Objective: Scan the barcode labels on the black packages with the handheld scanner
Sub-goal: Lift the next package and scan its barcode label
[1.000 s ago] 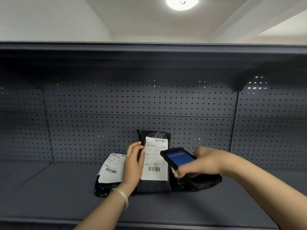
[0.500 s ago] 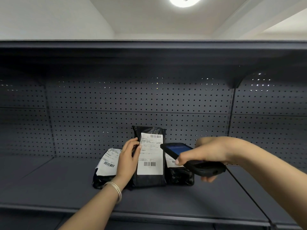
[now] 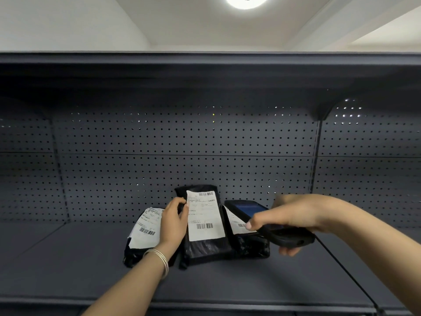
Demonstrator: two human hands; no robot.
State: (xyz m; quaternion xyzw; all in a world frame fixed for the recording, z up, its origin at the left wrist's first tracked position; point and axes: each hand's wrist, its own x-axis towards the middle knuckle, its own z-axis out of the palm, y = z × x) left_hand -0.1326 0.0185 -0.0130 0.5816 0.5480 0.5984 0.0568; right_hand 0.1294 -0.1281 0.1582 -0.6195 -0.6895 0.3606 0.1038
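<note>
A dark grey metal shelf (image 3: 68, 265) with a perforated back panel (image 3: 182, 142) runs across the view, under a white ceiling with a round lamp (image 3: 247, 1). Three black packages stand close together at the back of the shelf. The left hand (image 3: 174, 221), a thin bangle (image 3: 159, 258) on its wrist, grips the left edge of the middle package (image 3: 205, 249) and props it upright, its white barcode label (image 3: 205, 215) facing the camera. The left package (image 3: 136, 254) leans beside the wrist; the right package (image 3: 252, 247) lies partly behind the handheld scanner (image 3: 287, 238). The right hand (image 3: 293, 217) is wrapped around the scanner, its lit screen tilted upward just right of the middle label. A thin cord (image 3: 346, 274) trails from the scanner toward the lower right.
</note>
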